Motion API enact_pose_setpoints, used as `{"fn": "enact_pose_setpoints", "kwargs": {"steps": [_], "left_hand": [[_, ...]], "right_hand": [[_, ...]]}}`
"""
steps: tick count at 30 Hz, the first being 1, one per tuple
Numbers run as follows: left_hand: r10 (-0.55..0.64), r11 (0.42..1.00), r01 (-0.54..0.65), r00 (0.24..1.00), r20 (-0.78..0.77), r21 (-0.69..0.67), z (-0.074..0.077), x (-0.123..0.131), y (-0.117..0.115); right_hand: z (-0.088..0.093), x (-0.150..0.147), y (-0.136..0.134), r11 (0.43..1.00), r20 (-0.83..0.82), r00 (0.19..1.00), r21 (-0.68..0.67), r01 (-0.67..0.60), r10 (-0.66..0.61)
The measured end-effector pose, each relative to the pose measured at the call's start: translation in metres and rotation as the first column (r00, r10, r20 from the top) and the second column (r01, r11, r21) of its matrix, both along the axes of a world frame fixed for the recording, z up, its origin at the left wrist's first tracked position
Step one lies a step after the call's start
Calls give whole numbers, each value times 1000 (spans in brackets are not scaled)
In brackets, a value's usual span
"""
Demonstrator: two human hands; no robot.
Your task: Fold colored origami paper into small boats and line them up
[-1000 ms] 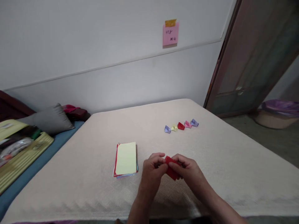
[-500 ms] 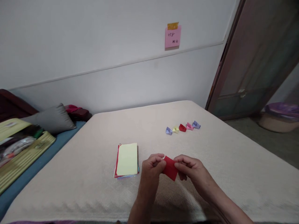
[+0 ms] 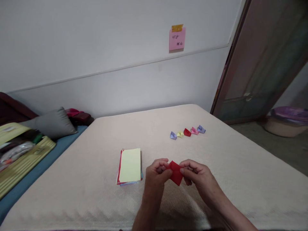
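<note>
A small folded piece of red paper [image 3: 176,176] is held above the cloth-covered table, its corners pointing up and down like a diamond. My left hand [image 3: 157,175] pinches its left side between thumb and fingers. At its right side, my right hand [image 3: 196,173] pinches the opposite edge. Left of my hands lies a stack of coloured paper sheets [image 3: 130,165] with a pale yellow one on top. Farther back, several little folded paper boats stand in a row, among them a red boat [image 3: 187,132] and a yellow boat [image 3: 180,134].
The table's cream cover [image 3: 96,154] reaches to the white wall [image 3: 96,41], where a pink note [image 3: 177,39] is taped. A grey cushion [image 3: 54,123] and a yellow container [image 3: 31,157] with items lie on the left. A lidded tub [image 3: 286,122] stands at right.
The red paper's top edge now looks slightly parted or bent, and my fingers have shifted a little on it. The whole view has moved slightly; the boats and stack stay in place.
</note>
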State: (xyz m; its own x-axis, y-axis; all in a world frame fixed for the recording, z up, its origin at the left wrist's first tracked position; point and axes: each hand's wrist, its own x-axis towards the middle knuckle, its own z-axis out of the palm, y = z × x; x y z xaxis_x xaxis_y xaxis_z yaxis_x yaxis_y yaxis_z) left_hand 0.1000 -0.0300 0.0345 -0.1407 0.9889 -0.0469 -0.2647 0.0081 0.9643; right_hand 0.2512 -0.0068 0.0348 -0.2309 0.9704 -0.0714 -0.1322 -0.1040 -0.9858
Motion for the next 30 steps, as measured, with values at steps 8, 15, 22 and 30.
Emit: {"fn": "enact_pose_setpoints", "kwargs": {"steps": [8, 15, 22, 30], "left_hand": [[-132, 990, 138, 973, 190, -19, 10, 2, -4], [-94, 996, 90, 969, 227, 25, 10, 0, -5], [-124, 992, 123, 987, 104, 18, 15, -9, -5], [37, 998, -33, 996, -77, 60, 2, -8, -2]], "right_hand": [[2, 2, 1, 998, -55, 997, -11, 57, -57], [1, 3, 0, 1000, -96, 995, 1, 22, -22], [2, 5, 1, 1000, -135, 991, -5, -4, 3], [-2, 4, 0, 1000, -44, 999, 30, 8, -7]]}}
